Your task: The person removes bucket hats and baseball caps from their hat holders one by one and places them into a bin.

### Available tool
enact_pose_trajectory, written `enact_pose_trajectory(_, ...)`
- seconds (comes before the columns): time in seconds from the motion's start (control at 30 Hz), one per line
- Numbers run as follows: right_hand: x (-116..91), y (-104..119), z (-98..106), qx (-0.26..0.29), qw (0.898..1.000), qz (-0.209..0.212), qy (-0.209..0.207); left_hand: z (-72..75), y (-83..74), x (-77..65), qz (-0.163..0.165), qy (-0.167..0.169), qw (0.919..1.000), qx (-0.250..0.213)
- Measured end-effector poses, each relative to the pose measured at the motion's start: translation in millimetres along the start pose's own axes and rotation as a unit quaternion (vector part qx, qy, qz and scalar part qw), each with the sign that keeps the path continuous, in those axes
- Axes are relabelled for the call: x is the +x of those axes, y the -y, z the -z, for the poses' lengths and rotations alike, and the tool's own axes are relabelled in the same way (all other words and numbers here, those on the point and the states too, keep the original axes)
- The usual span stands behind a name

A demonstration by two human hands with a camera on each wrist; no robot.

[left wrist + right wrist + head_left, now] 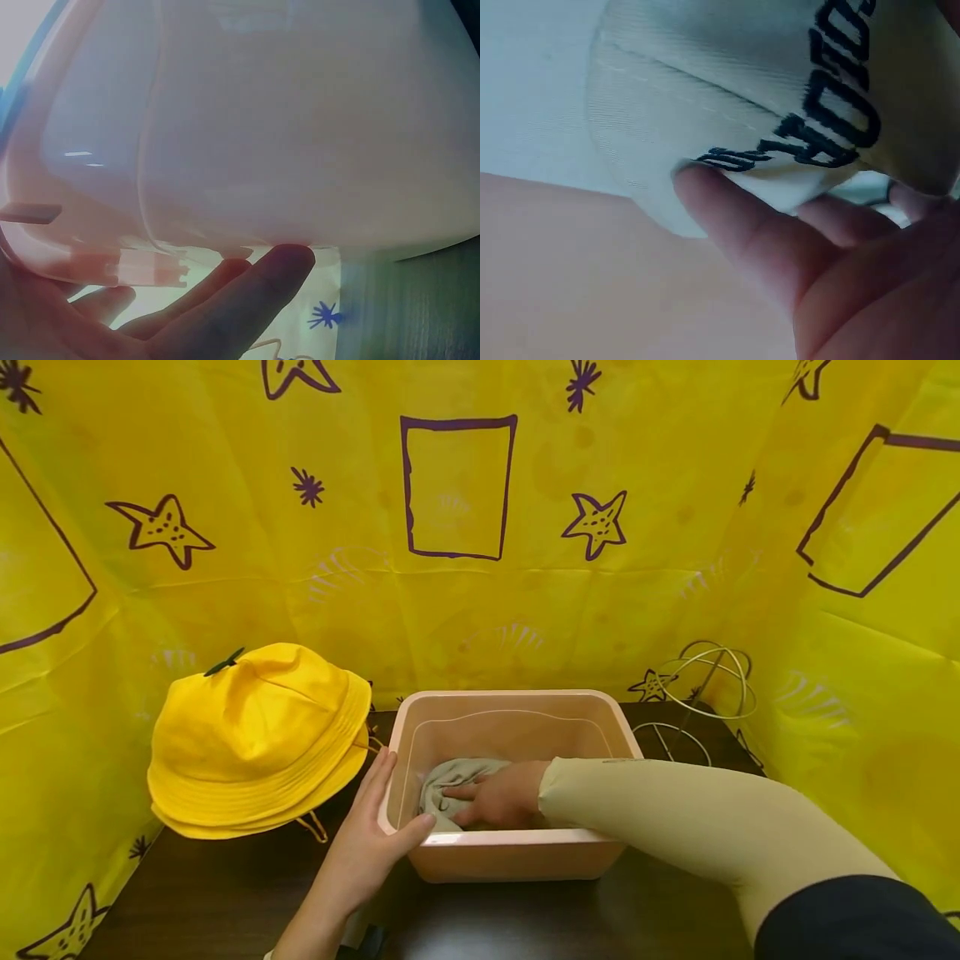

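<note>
A pale pink plastic tub stands on a dark table. At its front left corner my left hand holds it, thumb over the front rim and fingers along the outer left wall. In the left wrist view, fingertips touch the tub's smooth outer wall. Inside the tub, my right hand grips a pale grey-green cap. The right wrist view shows the cap's stitched cloth with dark embroidered letters. There the thumb lies at the cloth's edge, and the other fingers are partly hidden behind it.
Left of the tub sits a stack of yellow bucket hats with thin cords hanging off. A wire stand of looped rings stands behind the tub on the right. Yellow printed cloth walls the table at the back and sides.
</note>
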State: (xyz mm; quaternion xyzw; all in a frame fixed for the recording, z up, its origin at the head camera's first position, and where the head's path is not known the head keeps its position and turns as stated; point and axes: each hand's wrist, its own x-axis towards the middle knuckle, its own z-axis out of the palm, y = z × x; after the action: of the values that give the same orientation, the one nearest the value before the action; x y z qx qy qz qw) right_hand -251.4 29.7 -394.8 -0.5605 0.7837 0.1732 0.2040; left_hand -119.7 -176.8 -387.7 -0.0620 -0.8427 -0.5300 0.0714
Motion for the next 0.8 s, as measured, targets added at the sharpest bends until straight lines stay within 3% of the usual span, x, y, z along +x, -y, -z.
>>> enact_pose_trajectory(0.3, 13.9, -0.3, 3.3, -0.033, 0.997, -0.003, 0.065, -0.8, 2.1, -0.5, -0.002, -0.007, 1.0, 0.005)
enact_pose_trajectory(0.5, 14.4, 3.2, 1.8, -0.06, 0.995, -0.021, 0.077, -1.0, 1.2, -0.4, 0.006, -0.005, 1.0, 0.004)
enact_pose_trajectory(0.8, 11.2, 12.4, 1.0, -0.057, 0.992, -0.085, 0.076, -0.4, -1.1, 0.4, 0.007, -0.004, 1.0, 0.002)
